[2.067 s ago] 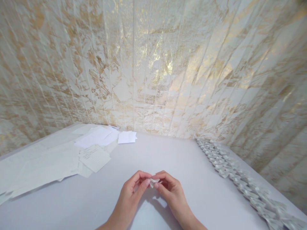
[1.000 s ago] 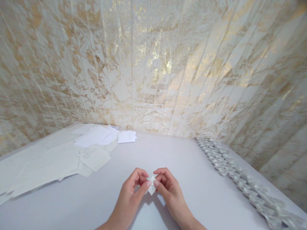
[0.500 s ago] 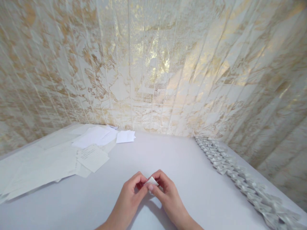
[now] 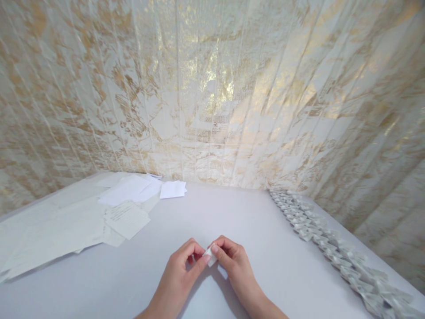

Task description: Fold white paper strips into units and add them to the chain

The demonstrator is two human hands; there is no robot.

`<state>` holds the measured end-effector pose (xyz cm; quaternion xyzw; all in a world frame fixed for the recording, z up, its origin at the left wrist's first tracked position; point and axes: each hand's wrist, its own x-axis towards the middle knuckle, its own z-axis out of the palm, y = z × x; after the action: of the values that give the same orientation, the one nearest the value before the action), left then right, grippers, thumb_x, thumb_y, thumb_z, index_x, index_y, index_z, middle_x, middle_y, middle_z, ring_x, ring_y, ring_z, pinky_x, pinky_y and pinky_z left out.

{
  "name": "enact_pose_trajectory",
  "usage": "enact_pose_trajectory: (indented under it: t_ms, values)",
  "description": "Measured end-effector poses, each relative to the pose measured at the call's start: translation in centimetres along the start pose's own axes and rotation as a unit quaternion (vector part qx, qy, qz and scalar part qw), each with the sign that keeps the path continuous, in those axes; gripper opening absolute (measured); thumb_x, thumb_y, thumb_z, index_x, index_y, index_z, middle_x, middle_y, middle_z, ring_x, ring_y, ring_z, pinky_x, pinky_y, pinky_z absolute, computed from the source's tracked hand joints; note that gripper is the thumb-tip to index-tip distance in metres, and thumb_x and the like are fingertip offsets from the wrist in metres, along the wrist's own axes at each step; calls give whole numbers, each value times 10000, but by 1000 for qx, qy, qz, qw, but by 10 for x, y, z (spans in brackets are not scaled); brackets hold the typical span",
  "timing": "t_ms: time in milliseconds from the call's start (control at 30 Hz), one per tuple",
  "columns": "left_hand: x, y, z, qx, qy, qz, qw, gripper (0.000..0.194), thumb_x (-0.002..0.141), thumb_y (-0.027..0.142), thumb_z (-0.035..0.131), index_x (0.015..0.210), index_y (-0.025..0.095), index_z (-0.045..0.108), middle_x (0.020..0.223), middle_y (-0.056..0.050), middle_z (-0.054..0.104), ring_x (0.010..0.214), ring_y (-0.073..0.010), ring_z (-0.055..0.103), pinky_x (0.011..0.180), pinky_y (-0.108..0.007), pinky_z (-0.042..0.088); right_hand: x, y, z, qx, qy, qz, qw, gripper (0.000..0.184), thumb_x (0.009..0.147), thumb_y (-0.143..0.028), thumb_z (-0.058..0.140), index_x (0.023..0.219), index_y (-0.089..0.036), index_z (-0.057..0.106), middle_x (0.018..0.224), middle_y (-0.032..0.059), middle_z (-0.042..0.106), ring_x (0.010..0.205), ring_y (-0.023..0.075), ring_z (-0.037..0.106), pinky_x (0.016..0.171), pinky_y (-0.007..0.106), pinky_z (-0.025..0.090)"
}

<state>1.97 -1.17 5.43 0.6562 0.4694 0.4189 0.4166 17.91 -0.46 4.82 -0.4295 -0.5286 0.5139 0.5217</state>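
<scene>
A small folded piece of white paper (image 4: 211, 258) is pinched between my two hands, just above the table near its front. My left hand (image 4: 184, 268) grips the paper's left side with thumb and forefinger. On the other side, my right hand (image 4: 234, 261) presses the upper right of the paper between its thumb and fingers. Fingertips cover part of the paper, so its full folded shape cannot be made out.
Large white paper sheets (image 4: 49, 230) spread over the table's left side, a printed sheet (image 4: 128, 218) among them. Small white squares of paper (image 4: 172, 189) lie at the back. Rows of folded paper pieces (image 4: 332, 248) line the right edge. A gold-patterned curtain (image 4: 212, 88) hangs behind the table (image 4: 109, 279).
My right thumb has moved up and right along the paper. The paper's peak has given way to a lower, downward-tilted shape; both hands still hold it.
</scene>
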Motion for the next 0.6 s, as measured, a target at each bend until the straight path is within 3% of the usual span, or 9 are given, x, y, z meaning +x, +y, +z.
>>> enact_pose_trajectory:
  t_ms: [267,600]
  values:
    - [-2,1,-1,-47,-13,-13,999,326,877,451,555,655,219,496,691,41,462,705,-173,445,698,-280,329,-3,5,1,-2,-16,0,1000,457,771,-601,714,701,-165,597,650,-18,488,645,143,402,648,283,325]
    - [1,-1,-2,-66,19,-19,997,344,853,480,571,640,214,529,657,43,469,674,-167,431,668,-282,316,-3,6,4,-4,-42,7,999,400,795,-550,699,733,-186,545,663,-32,484,635,138,418,630,272,331]
